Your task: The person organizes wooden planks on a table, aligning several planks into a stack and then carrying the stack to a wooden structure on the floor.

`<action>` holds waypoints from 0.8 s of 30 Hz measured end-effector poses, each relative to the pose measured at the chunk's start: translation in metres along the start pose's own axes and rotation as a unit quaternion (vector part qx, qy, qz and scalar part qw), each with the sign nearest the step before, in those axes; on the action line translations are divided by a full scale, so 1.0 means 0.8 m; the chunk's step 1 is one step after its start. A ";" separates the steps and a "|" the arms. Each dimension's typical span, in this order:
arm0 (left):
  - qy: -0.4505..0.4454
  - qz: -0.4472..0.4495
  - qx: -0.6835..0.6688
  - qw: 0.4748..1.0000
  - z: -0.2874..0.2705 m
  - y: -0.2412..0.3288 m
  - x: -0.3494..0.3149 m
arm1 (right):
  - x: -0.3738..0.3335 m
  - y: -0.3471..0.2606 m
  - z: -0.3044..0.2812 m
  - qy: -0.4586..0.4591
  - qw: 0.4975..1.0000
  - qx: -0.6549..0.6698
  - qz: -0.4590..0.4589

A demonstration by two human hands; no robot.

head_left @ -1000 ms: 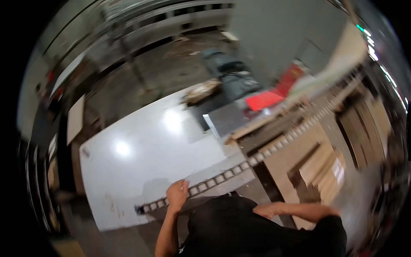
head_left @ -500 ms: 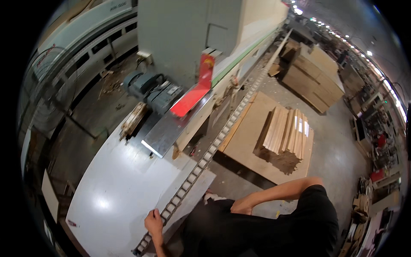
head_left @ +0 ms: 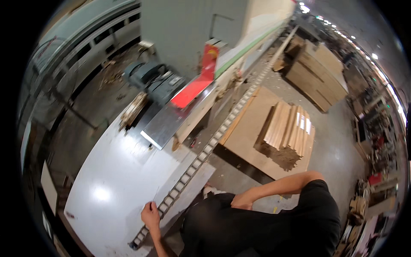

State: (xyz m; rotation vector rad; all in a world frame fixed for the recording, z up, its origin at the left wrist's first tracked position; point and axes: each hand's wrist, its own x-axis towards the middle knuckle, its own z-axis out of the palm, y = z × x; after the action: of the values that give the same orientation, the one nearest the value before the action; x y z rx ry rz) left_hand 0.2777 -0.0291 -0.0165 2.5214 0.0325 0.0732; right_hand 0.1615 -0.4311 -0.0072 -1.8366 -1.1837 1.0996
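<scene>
Your left hand (head_left: 150, 215) is loosely curled beside the ladder-like strip (head_left: 185, 179), nearer than your right hand (head_left: 242, 201); I can't tell if it grips anything. The strip lies just rightward, its long axis slanting away right along the white tabletop's (head_left: 96, 173) near edge. Your right hand, fingers hidden, meets your black shirt (head_left: 261, 220); its hold is unclear.

white tabletop (head_left: 113, 177): smooth, glossy; light is thrown back in bright patches. roller strip (head_left: 186, 178): pale segments are framed by dark, dull edging; exact material cannot be told. flat plate (head_left: 162, 131): bare metal is suggested by a cool sheen. red bracket (head_left: 191, 93): smooth, painted-looking. grey machine unit (head_left: 165, 88): dull. stacked strips (head_left: 280, 128): wood, matt, pale. brown board (head_left: 249, 122): wood-like, flat-finished. shirt (head_left: 265, 229): black cloth, matt; light is hardly reflected. floor (head_left: 336, 147): grey, concrete-like; a faint sheen is caught.
</scene>
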 end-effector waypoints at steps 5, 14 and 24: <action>-0.018 -0.036 0.002 0.999 -0.010 0.013 0.000 | -0.010 -0.037 -0.040 -0.029 0.999 -0.005 0.021; -0.028 -0.079 0.020 0.996 -0.017 0.012 -0.006 | -0.006 -0.040 -0.057 -0.085 0.996 -0.026 0.025; -0.038 -0.081 0.035 0.995 -0.012 0.016 -0.001 | -0.014 -0.030 -0.055 -0.081 0.996 -0.042 0.016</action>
State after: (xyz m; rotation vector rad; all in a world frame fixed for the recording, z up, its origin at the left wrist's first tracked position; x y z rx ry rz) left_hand 0.2767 -0.0343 -0.0014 2.5791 0.2110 -0.0915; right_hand 0.1903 -0.4374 0.0350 -1.8639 -1.3149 1.2537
